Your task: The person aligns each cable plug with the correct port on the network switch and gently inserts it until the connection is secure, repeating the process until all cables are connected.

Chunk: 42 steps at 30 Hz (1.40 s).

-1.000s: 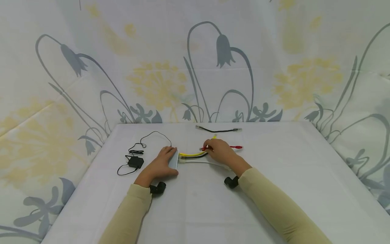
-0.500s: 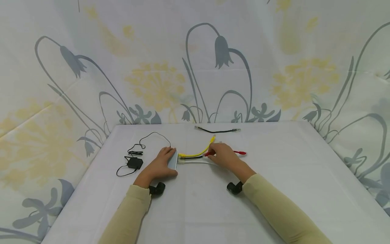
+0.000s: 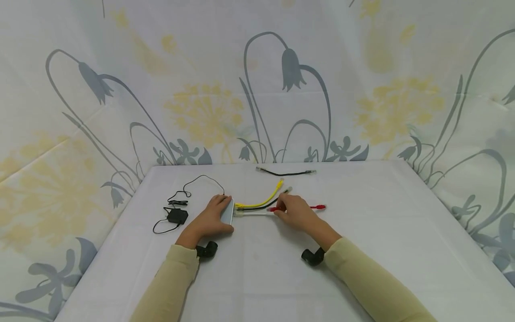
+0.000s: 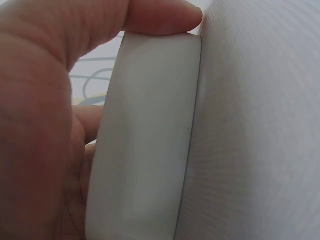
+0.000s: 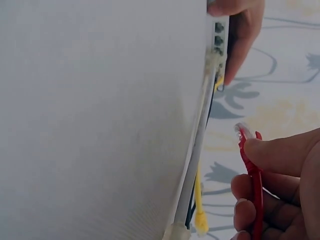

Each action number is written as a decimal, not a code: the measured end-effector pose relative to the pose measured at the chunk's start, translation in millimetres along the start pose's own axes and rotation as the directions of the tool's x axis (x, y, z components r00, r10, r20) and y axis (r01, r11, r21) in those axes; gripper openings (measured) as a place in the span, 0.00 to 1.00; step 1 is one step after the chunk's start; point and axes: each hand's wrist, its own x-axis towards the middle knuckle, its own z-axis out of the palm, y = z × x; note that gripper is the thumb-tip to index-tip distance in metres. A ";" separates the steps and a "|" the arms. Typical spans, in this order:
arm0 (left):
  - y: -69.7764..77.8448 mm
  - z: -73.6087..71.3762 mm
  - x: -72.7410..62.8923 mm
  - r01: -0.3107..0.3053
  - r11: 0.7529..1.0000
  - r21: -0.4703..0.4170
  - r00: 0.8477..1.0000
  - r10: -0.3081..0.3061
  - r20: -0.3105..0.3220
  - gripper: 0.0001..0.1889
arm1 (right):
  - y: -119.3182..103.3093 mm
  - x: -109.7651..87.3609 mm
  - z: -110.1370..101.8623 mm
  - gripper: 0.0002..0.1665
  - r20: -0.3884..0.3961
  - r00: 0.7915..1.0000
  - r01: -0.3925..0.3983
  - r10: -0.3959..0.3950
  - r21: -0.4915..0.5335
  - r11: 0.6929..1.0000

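My left hand (image 3: 209, 219) grips a white network switch (image 3: 228, 213) by its two ends on the table. In the left wrist view, its smooth white side (image 4: 142, 130) stands between thumb and fingers. A yellow Ethernet cable (image 3: 268, 199), a black one (image 3: 257, 209) and a light grey one (image 5: 197, 147) run from the ports side. My right hand (image 3: 297, 212) pinches a red Ethernet cable (image 5: 256, 195) just behind its clear plug. That plug points toward the switch and is apart from it. Several ports (image 5: 219, 37) show uncovered near the grey cable's plug.
A loose black Ethernet cable (image 3: 285, 173) lies near the table's back edge. On the left is a black power adapter (image 3: 177, 216), its thin cord looping to the switch. A flower-patterned cloth (image 3: 257, 89) hangs behind the white table (image 3: 257, 273).
My right hand has moved slightly toward me and to the right with the red cable, uncovering the free ends of the yellow and black cables. The left hand stays on the switch.
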 end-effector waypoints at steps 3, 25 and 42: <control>-0.4 0.5 0.2 -0.004 1.000 0.006 1.000 0.004 0.001 0.51 | -0.7 -4.8 0.8 0.08 0.000 1.000 -0.002 0.002 0.010 1.000; 2.8 -1.0 -0.9 -0.007 1.000 0.005 1.000 0.007 -0.001 0.50 | -4.6 -25.9 14.0 0.07 0.061 0.998 0.017 -0.025 0.117 0.993; 1.7 -1.3 -0.1 -0.007 1.000 0.015 1.000 0.007 -0.002 0.50 | -14.8 -20.6 29.1 0.05 0.097 0.994 0.039 -0.052 0.128 0.991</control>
